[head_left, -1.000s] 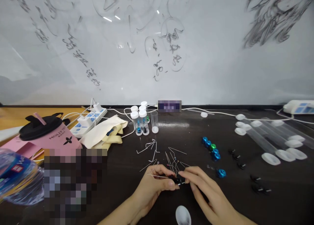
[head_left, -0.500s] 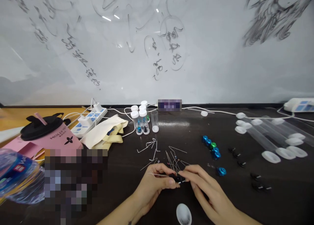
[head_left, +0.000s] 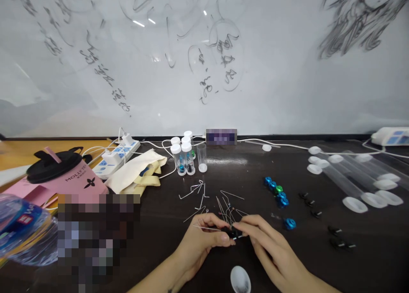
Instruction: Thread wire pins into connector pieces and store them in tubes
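A small black part (head_left: 232,232) with a bright metal edge sits between my two hands, low over the dark table. My left hand (head_left: 206,233) pinches it between thumb and fingers, and a thin metal wire (head_left: 207,228) runs out leftward across that hand. On the part's other side, the fingertips of my right hand (head_left: 266,244) close on it. Just beyond the fingers lie several thin metal pins (head_left: 226,205) and bent L-shaped rods (head_left: 201,191). A white oval cap (head_left: 240,279) rests near the front edge.
Blue and green metal rings (head_left: 281,198) and small black pieces (head_left: 335,230) lie to the right. Clear tubes (head_left: 341,180) with white caps lie farther right. Capped vials (head_left: 188,161) stand at the back. A pink cup (head_left: 86,173) and power strip (head_left: 116,156) stand left.
Both hands keep their hold on the black part with almost no movement. The whole view has shifted very slightly.
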{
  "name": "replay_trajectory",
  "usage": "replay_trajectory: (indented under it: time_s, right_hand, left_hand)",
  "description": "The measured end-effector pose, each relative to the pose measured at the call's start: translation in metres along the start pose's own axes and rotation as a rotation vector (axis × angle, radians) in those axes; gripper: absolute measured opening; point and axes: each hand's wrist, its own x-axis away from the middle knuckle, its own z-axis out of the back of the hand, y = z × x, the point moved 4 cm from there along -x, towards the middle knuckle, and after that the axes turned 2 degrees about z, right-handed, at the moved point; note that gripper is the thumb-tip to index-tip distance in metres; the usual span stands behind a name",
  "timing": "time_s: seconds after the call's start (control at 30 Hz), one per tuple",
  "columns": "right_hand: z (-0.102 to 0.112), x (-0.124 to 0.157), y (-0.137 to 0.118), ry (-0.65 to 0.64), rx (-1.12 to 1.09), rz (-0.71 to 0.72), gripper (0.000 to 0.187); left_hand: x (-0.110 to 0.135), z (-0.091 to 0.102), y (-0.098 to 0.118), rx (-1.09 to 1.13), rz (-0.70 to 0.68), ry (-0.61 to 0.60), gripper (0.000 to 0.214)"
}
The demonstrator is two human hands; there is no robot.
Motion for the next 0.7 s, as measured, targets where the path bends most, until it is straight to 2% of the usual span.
replay_trajectory:
  time_s: [0.13, 0.7]
  right_hand:
    - [-0.0022, 0.0015, 0.0026, -0.002, 0.004, -0.037, 0.050]
    - [-0.0002, 0.0029, 0.0015, 0.029, 0.064, 0.000, 0.050]
  left_hand:
    - [0.0007, 0.0006, 0.0008, 0.001, 0.008, 0.013, 0.027]
    - [0.0001, -0.0003, 0.0003, -0.005, -0.018, 0.006, 0.026]
